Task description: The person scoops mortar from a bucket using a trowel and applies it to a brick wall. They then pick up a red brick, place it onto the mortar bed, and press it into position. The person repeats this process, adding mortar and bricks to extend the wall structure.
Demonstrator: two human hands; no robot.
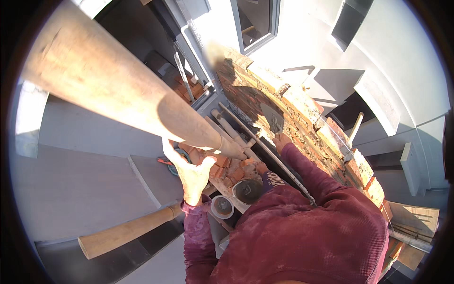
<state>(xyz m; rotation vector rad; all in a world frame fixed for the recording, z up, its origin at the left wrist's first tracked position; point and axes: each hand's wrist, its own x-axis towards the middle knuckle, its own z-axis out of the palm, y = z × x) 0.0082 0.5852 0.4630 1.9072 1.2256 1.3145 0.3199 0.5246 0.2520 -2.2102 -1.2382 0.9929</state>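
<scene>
My left hand is raised with thumb and fingers spread, holding nothing. Its fingertips come up against the underside of a thick bamboo pole, or close to it; I cannot tell if they touch. My right hand reaches forward with its fingers wrapped round the handle of a trowel. The grey trowel blade lies over the mortar-smeared side of a brick wall, partly in shadow. Whether the blade carries mortar is unclear.
Below my hands stand a dark bucket and a white-rimmed bucket. Broken bricks lie beside them. A thin bar runs along the wall. Another bamboo pole juts out lower left. A string stretches along the wall top.
</scene>
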